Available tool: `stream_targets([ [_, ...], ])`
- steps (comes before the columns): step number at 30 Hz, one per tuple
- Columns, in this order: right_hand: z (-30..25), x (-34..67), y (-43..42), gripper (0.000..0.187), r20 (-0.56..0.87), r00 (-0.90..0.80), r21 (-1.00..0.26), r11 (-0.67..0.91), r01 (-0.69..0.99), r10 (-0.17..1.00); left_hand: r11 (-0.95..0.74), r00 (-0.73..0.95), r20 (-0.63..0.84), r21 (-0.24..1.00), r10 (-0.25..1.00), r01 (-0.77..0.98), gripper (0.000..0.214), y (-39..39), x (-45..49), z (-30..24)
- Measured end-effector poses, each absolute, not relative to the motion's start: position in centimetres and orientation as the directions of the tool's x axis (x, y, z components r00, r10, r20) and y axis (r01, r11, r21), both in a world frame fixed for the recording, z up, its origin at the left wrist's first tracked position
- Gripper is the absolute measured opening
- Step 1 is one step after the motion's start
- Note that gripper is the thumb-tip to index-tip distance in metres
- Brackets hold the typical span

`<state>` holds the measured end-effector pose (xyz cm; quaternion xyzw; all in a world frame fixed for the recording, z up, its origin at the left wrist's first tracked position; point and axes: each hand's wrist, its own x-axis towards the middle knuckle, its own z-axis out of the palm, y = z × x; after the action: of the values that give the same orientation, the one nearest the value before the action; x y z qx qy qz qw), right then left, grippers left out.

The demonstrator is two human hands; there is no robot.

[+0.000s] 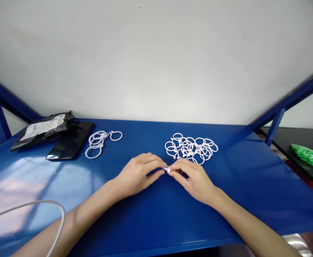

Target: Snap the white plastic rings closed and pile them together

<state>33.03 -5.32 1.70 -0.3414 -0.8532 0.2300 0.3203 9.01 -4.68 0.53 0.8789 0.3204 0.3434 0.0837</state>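
Between my hands, over the middle of the blue shelf, is a small white plastic curtain ring [167, 169], seen nearly edge-on. My left hand [139, 174] pinches its left side between thumb and fingers. The thumb and forefinger of my right hand [195, 178] close on its right end. Fingers cover much of this ring. Just beyond my right hand lies a loose pile of white curtain rings [190, 147], overlapping one another. A smaller group of similar rings [95, 144] rests to the left, with one ring [116, 136] at its right edge.
A black plastic parcel [45, 128] with a white label lies at the left, partly over a dark flat phone or tablet [69, 142]. A white cable [39, 202] loops across my left forearm. Blue shelf braces [275, 126] rise at both sides. Green plastic-wrapped goods [310, 159] sit far right.
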Motion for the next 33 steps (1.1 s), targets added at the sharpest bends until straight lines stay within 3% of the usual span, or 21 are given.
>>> stream_targets([
  [2, 1.7, 33.7, -4.5, 0.012, 0.463, -0.5, -0.535, 0.681, 0.5, 0.732, -0.679, 0.479, 0.548, 0.244, 0.685, 0.692, 0.017, -3.1, 7.3, 0.5],
  [5, 1.6, 35.3, -3.1, 0.012, 0.561, -0.378, -0.428, 0.648, 0.63, 0.737, -0.34, 0.254, 0.507, 0.083, 0.823, 0.937, 0.028, -0.8, 4.1, 0.3],
  [8, 1.5, 36.6, -1.8, 0.012, 0.589, -0.296, -0.383, 0.583, 0.716, 0.752, -0.104, 0.103, 0.43, -0.022, 0.897, 0.994, 0.036, 0.5, 1.7, 0.0],
  [10, 1.2, 36.9, -1.4, 0.014, 0.588, -0.3, -0.354, 0.573, 0.739, 0.751, -0.079, 0.093, 0.367, -0.054, 0.926, 0.995, 0.034, 0.7, 1.0, -0.1],
  [15, 0.6, 36.2, -1.2, 0.015, 0.494, -0.405, -0.281, 0.583, 0.763, 0.769, -0.13, 0.156, 0.283, -0.111, 0.946, 0.985, 0.032, 0.2, 1.6, 0.1],
  [18, 0.6, 36.0, -1.4, 0.016, 0.463, -0.42, -0.281, 0.579, 0.765, 0.78, -0.132, 0.148, 0.26, -0.081, 0.954, 0.988, 0.029, -0.2, 2.4, 0.4],
  [22, 1.2, 35.9, -2.0, 0.017, 0.503, -0.378, -0.311, 0.571, 0.76, 0.777, -0.205, 0.196, 0.369, -0.016, 0.908, 0.979, 0.026, -1.0, 3.7, 0.8],
  [27, 2.0, 34.7, -3.7, 0.015, 0.528, -0.398, -0.429, 0.64, 0.637, 0.75, -0.661, 0.522, 0.577, 0.042, 0.628, 0.749, 0.016, -3.2, 6.6, 1.5],
  [30, 2.2, 33.5, -4.7, 0.014, 0.414, -0.433, -0.596, 0.598, 0.536, 0.801, -0.855, 0.682, 0.58, 0.051, 0.446, 0.516, 0.014, -5.0, 8.7, 2.0],
  [33, 2.3, 32.7, -5.3, 0.02, 0.247, -0.438, -0.735, 0.462, 0.496, 0.864, -0.911, 0.753, 0.554, 0.02, 0.354, 0.413, 0.017, -6.3, 10.0, 2.2],
])
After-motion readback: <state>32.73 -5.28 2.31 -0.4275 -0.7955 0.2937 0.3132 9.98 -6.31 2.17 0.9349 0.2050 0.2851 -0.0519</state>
